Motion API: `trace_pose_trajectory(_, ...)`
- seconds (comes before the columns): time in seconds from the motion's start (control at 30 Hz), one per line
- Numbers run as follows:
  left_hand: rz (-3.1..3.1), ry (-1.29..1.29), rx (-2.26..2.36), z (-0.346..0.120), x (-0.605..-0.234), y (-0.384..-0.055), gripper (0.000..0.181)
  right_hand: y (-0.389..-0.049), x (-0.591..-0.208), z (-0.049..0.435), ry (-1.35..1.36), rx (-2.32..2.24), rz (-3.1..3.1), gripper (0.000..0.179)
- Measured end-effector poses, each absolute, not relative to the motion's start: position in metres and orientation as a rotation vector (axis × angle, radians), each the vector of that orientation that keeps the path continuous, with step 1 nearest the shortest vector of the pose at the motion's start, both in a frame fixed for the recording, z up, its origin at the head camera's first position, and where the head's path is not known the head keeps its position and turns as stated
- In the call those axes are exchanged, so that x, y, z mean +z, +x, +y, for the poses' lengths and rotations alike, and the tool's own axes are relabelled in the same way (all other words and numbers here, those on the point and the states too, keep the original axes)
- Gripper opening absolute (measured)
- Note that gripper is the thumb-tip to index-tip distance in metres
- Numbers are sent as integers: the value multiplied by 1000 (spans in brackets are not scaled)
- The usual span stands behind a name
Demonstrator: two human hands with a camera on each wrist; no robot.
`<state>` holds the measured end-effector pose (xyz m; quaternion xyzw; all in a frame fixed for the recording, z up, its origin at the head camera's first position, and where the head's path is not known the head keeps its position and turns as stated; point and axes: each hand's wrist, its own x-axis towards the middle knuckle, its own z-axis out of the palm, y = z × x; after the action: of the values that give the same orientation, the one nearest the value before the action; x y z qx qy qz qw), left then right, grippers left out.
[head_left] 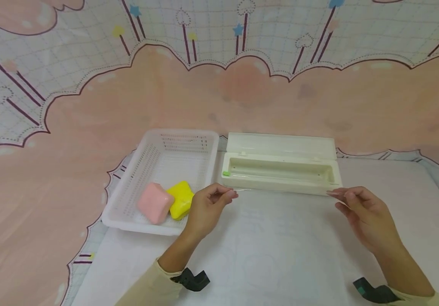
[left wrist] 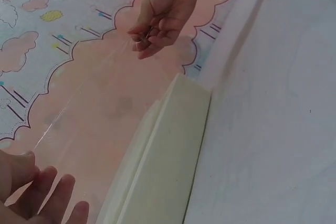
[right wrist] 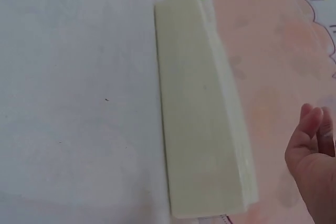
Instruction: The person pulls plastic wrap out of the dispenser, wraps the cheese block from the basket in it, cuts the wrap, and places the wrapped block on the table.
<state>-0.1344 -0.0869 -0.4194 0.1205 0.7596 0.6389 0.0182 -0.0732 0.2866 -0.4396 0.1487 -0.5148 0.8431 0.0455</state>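
Note:
A sheet of clear plastic film (left wrist: 58,121) stretches between my two hands, its edge a thin bright line. My left hand (head_left: 205,212) pinches one end between thumb and fingers, beside the basket. The other end is pinched by my right hand (head_left: 368,219), whose lower fingers curl loosely. Right behind the film, in the head view, lies a long cream dispenser box (head_left: 280,187) with its lid (head_left: 280,145) tipped back. A long hollow shows inside the box, and a small green piece (head_left: 225,173) sits at its left end. The right wrist view has my right hand at its right edge.
A white perforated basket (head_left: 127,212) stands left of the box, holding a pink star-shaped block (head_left: 154,204) and a yellow star-shaped block (head_left: 181,199). White sheeting (head_left: 280,255) covers the table in front. A patterned pink cloth (head_left: 165,102) lies behind and to the left.

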Motion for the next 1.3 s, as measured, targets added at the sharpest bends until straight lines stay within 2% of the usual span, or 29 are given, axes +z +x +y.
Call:
trace_pose_trajectory(0.3, 2486, 450, 1983, -84, -410, -138, 9, -79, -433, 284, 475, 2561, -1487, 30)
trace_pose_trajectory(0.57, 2383, 575, 2048, -88, -406, -125, 9, -71, -432, 285, 481, 2579, -1471, 29)
trace_pose_trajectory(0.87, 2381, 761, 2063, -92, -393, -116, 8, -70, -430, 288, 877, 2663, -1133, 26)
trace_pose_trajectory(1.13, 2157, 642, 2110, -101, -384, -106, 8, -58, -422, 284, 833, 2688, -1174, 27)
trace_pose_trajectory(1.3, 2064, 641, 2131, -106, -379, -101, 9, -58, -419, 282, 910, 2700, -1114, 28)
